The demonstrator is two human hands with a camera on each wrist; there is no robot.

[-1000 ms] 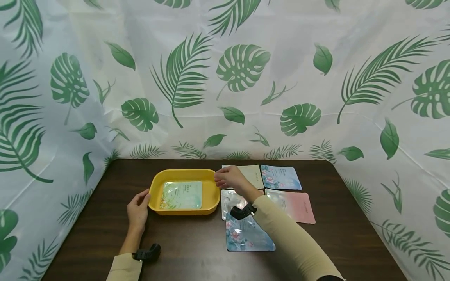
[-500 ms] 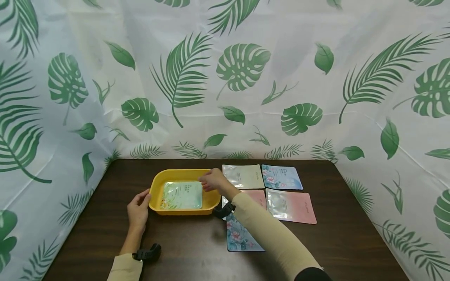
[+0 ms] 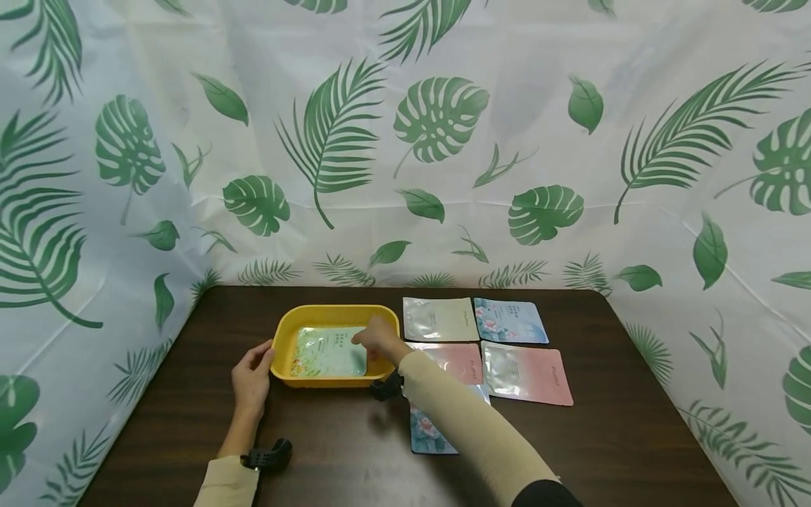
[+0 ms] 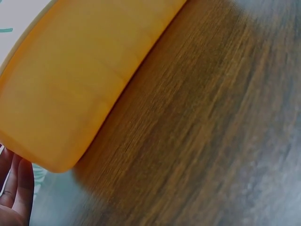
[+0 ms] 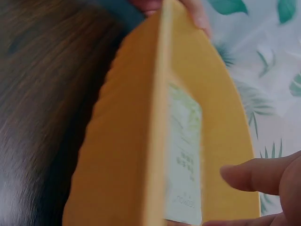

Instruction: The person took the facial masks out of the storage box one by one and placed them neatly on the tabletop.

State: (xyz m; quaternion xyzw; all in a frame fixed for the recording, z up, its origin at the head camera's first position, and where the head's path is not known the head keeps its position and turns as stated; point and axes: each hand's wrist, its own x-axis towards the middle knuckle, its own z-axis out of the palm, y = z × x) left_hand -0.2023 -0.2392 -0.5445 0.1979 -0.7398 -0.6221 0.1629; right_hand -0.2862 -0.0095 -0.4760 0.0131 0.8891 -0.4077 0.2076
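Observation:
A yellow tray [image 3: 336, 381] stands on the table's left half, with a green face mask sachet [image 3: 329, 352] flat inside. My left hand [image 3: 251, 373] rests against the tray's left end; in the left wrist view its fingers [image 4: 21, 181] look fairly straight beside the wall. My right hand [image 3: 378, 340] reaches over the tray's right end, beside the sachet's right edge. The right wrist view shows its thumb [image 5: 254, 175] apart from the fingers low in the frame. Whether those fingertips touch the sachet I cannot tell.
Right of the tray lie several more sachets: cream [image 3: 440, 320], light blue [image 3: 510, 321], pink [image 3: 527, 373], another pink [image 3: 457, 362], and a blue floral one [image 3: 429, 431] partly under my right sleeve [image 3: 469, 422]. A leaf-print cloth [image 3: 469, 239] hangs behind the dark table [image 3: 342, 451].
My right hand has moved left from the tray's right rim to the green sachet's right edge and lower into the tray. The left hand and tray stay put.

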